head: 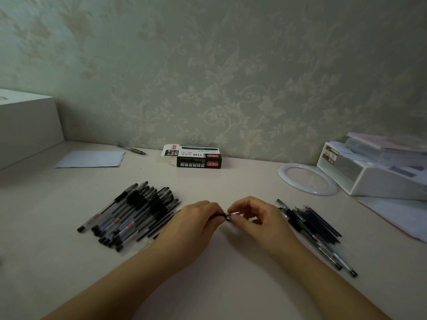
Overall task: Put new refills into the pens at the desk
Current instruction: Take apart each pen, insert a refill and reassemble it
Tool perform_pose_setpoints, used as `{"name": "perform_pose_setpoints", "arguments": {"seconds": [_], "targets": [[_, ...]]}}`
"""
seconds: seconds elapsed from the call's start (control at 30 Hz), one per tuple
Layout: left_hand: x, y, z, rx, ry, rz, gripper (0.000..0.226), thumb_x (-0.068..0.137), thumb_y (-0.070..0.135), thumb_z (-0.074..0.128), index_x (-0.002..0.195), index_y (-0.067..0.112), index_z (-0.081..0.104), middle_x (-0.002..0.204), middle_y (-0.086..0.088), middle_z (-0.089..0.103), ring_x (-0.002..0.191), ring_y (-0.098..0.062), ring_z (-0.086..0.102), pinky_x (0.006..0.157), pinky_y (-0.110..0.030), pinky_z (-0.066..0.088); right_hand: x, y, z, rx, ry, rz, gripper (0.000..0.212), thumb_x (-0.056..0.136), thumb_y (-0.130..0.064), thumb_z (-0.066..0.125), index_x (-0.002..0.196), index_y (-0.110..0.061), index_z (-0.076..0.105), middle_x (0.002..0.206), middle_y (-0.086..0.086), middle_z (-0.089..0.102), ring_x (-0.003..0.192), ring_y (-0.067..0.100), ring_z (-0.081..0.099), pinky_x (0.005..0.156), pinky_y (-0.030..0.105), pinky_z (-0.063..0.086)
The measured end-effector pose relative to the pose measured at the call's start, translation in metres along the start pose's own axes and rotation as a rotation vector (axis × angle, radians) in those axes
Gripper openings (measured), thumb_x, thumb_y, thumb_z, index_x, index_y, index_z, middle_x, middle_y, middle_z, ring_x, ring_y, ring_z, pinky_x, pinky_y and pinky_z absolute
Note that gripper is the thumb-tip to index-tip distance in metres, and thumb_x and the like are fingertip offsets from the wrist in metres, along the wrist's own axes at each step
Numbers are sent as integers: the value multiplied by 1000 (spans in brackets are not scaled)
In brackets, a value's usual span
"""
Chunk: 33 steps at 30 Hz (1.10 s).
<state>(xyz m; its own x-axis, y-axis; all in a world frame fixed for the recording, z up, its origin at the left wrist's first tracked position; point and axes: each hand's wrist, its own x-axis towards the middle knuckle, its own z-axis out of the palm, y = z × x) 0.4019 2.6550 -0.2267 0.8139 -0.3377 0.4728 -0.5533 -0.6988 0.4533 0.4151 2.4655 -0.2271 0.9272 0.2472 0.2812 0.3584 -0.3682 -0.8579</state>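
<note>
Hands meet mid-desk: left hand (197, 219) grips pen (219, 215), right hand (253, 214) pinches its tip

Capped black gel pens (131, 213): heaped pile, desk left. Black refills (317, 224): loose bundle with some pens, desk right. One pen (223, 215): held centrally.

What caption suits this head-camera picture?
Left hand grips a pen while right hand pinches its tip, between two pen piles.
</note>
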Motion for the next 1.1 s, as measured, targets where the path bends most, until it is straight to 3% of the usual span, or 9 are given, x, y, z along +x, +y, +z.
{"name": "perform_pose_setpoints", "arguments": {"seconds": [0.1, 0.27, 0.5, 0.6, 0.73, 0.83, 1.0, 1.1], "targets": [[1, 0, -1, -4, 10, -3, 17, 97, 33, 47, 101, 26, 63, 85, 13, 59, 77, -4, 55, 70, -25, 45, 0, 0, 2, 48, 22, 20, 16, 84, -27, 74, 98, -33, 69, 95, -13, 71, 83, 10, 64, 73, 14, 50], [0, 1, 0, -7, 6, 5, 16, 97, 32, 47, 98, 26, 61, 81, 14, 56, 75, -4, 52, 68, -24, 44, 3, -1, 2, 84, 75, 68, 5, 88, -23, 69, 84, -20, 71, 77, -4, 75, 76, 7, 70, 79, 24, 53], [-1, -1, -1, -9, 37, -30, 17, 98, 30, 47, 98, 24, 62, 81, 17, 55, 75, -3, 53, 69, -22, 44, 4, -2, -7, 123, 246, 77, 6, 90, -15, 68, 84, -17, 71, 74, -3, 73, 65, -5, 62, 63, 6, 45], [-1, -2, -2, 1, 44, -48, 17, 97, 29, 47, 98, 23, 62, 81, 17, 54, 76, -4, 53, 69, -22, 44, 1, -5, -12, -44, 255, 39, 10, 89, -17, 68, 81, -22, 70, 73, -8, 72, 67, -3, 61, 62, 7, 43], [0, -2, -2, 4, 36, -57, 16, 97, 29, 48, 96, 22, 63, 80, 16, 54, 75, -4, 52, 71, -25, 44, -4, -4, -7, -546, 6, -131, 8, 89, -25, 65, 83, -30, 67, 78, -18, 64, 81, 2, 52, 71, 11, 38], [0, -1, -1, 3, 34, -58, 16, 97, 29, 48, 96, 22, 63, 80, 16, 53, 75, -5, 51, 71, -25, 43, -2, 1, -1, -670, -67, -225, 6, 90, -24, 62, 89, -25, 67, 83, -15, 60, 83, 6, 48, 75, 17, 36], [1, -1, -1, -1, 47, -62, 16, 96, 29, 49, 97, 22, 63, 84, 13, 58, 78, -6, 55, 72, -28, 46, -2, 0, 1, -574, -4, -183, 7, 88, -31, 67, 94, -29, 68, 79, -14, 58, 77, 3, 51, 70, 11, 37], [1, 0, -2, -19, 90, -51, 14, 96, 29, 51, 98, 22, 63, 89, 11, 62, 78, -4, 55, 73, -27, 48, -1, -6, 1, -280, 171, -53, 7, 83, -32, 73, 90, -31, 71, 77, -12, 66, 70, 2, 58, 65, 11, 44]]}}
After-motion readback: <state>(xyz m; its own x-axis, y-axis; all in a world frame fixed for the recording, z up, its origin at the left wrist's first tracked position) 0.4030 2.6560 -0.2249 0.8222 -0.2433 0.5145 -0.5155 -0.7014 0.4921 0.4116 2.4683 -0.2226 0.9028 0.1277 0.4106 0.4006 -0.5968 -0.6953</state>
